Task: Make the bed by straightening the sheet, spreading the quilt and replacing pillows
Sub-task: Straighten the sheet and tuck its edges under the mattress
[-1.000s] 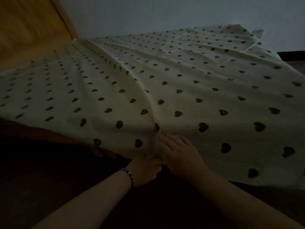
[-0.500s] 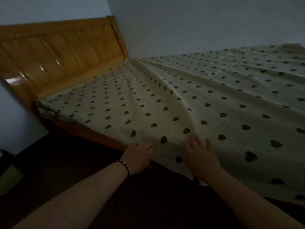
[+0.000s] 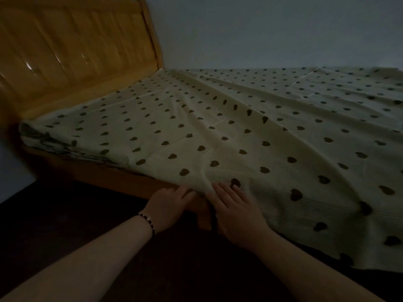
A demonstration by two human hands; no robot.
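right, head view, and both hands are down at the near edge of the bed. left hand (image 3: 169,205), beaded bracelet (image 3: 148,219) on its wrist, sits at the hem of the sheet (image 3: 250,131), fingers (image 3: 183,190) reaching forward to where the cloth meets the bed frame (image 3: 122,182); whether they pinch the hem or only touch it, cannot tell, the tips are lost in the fold. right hand (image 3: 234,211) lies just beside it, fingers fairly straight and spread a little, palm down on the cloth, pressing flat and gripping nothing.

from between the two hands a long ridge of wrinkle runs up and away across the cream, heart-dotted sheet toward the far corner by the headboard (image 3: 72,51). off to the right of the right hand the sheet overhangs the side of the bed and drapes low toward the dark floor (image 3: 54,216). off to the left of the left hand the cloth stops short of the edge, the wooden frame shows bare below it, and at the corner by the headboard something dark and bunched shows under the sheet. beyond it all, pale wall (image 3: 272,29). light is dim, fine detail at the fingertips is hard to read.
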